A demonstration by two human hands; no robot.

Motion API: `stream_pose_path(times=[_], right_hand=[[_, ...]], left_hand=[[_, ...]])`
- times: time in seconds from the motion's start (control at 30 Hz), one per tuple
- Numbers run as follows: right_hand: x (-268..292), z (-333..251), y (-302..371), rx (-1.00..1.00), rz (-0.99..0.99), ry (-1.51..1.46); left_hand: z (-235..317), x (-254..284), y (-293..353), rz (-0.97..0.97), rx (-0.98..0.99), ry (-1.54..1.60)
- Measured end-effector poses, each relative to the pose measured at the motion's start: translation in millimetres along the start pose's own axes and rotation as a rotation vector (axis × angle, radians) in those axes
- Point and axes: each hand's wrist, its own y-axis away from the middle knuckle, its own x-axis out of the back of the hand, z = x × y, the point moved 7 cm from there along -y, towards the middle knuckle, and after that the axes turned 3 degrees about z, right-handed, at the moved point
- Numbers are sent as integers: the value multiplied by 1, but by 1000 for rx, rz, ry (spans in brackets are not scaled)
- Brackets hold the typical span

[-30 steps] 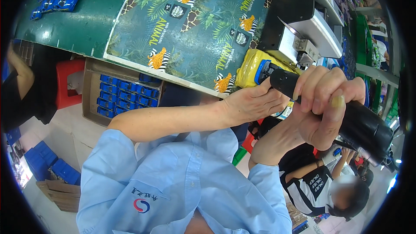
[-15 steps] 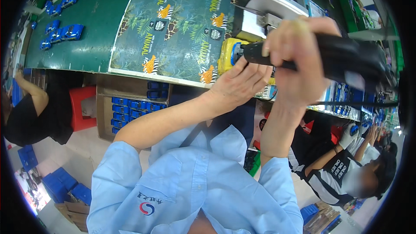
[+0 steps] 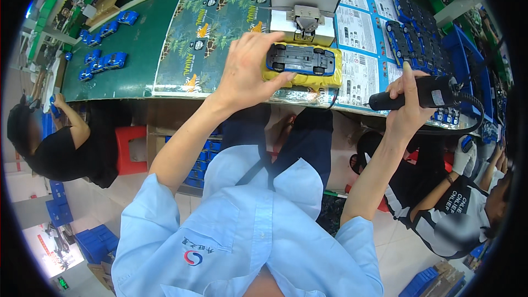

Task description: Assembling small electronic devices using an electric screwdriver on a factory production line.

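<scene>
two hands are up at the bench. my left hand (image 3: pixel 248 71) rests on the left end of the yellow cradle (image 3: pixel 301 79), fingers loosely spread, thumb tip against its front edge. the cradle holds one blue toy car (image 3: pixel 300 59), lying on its roof with its underside and wheels facing up. my right hand (image 3: pixel 407 111) is wrapped round a black driver (image 3: pixel 419 94), fingers curled and pressed together on the barrel, index finger raised along it. the driver lies roughly level with its tip pointing left toward the cradle, well apart from the car — a black cord loops off its rear end to the right.

containers: the cradle with its one car; behind it a white fixture (image 3: pixel 304 9) with a metal clamp, touching the cradle's back edge. to the right, dark trays (image 3: pixel 413 43) carry rows of car parts, too small to tell apart. under the bench a cardboard box (image 3: pixel 161 130) holds small blue pieces. blue bins (image 3: pixel 94 245) sit on the floor at lower left.

edges and room: the cradle sits right at the bench's (image 3: pixel 127 58) near edge, which curves across the view. a printed sheet (image 3: pixel 215 19) covers the bench left of the cradle, with bare green mat beyond and loose blue cars (image 3: pixel 101 61) at the far left. open space lies between cradle and driver, over white sheets (image 3: pixel 359 28). one person in black (image 3: pixel 61 148) sits at the left, another in a striped top (image 3: pixel 452 209) at lower right, close under my right elbow.
</scene>
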Motion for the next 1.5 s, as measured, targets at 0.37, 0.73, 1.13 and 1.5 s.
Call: stream_pose_path(times=[0.37,0.73,1.13,1.5], right_hand=[[3,10,8,34,15,82],[1,15,12,68,-65,187],[23,12,14,80,71,305],[22,-35,40,-38,-73,47]], left_hand=[[43,-42,-49,-235,-278,-23],[-194,153,16,-557,279,-489],[-142,133,33,69,-12,-374],[110,-124,-142,-144,-545,-19]])
